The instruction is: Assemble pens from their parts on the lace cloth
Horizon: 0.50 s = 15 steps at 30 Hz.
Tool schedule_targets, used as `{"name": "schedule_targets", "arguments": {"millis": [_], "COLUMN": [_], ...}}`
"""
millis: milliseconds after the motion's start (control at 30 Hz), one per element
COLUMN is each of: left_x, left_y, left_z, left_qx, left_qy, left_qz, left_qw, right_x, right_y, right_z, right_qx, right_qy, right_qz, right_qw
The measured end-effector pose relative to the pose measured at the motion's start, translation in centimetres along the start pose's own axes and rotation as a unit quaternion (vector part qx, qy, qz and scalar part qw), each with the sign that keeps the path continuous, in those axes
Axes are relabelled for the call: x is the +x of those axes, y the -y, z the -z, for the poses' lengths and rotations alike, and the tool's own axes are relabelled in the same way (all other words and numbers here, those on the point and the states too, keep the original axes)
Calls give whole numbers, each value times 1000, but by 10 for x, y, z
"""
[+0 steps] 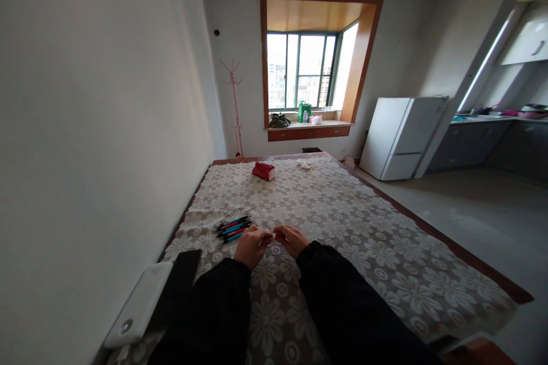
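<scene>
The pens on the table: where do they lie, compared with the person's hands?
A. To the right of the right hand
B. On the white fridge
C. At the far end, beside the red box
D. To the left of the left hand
D. The pens lie in a small bunch on the flowered tablecloth, just left of the left hand, which meets the right hand.

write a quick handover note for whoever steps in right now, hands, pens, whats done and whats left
Left hand and right hand meet fingertip to fingertip over the floral tablecloth, pinching something small and pinkish between them; too small to identify.
Pens lie in a loose bunch just left of the left hand, untouched.
Red box sits at the far end.
Done: pens laid out together. Left: the pens by the hands, none in hand yet.
</scene>
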<state>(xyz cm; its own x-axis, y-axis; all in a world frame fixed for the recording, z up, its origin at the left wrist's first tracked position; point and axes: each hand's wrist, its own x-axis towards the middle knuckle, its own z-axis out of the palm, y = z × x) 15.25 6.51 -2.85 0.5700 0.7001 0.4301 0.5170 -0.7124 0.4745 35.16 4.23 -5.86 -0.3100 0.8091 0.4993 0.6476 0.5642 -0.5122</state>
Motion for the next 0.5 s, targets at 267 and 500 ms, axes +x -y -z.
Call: {"name": "schedule_targets", "arguments": {"millis": [267,500], "left_x": [0,0], "left_y": [0,-3], "left_z": [0,1], "left_qx": [-16,-11], "left_qy": [-8,9], "left_qz": [19,15], "left_qw": [1000,1000], "right_x": [-1,1], "right_y": [2,5], "right_z": [5,5], "right_qx": [-142,-188], "right_qy": [36,62], "right_qz": [-13,3], "right_qw": [989,980]}}
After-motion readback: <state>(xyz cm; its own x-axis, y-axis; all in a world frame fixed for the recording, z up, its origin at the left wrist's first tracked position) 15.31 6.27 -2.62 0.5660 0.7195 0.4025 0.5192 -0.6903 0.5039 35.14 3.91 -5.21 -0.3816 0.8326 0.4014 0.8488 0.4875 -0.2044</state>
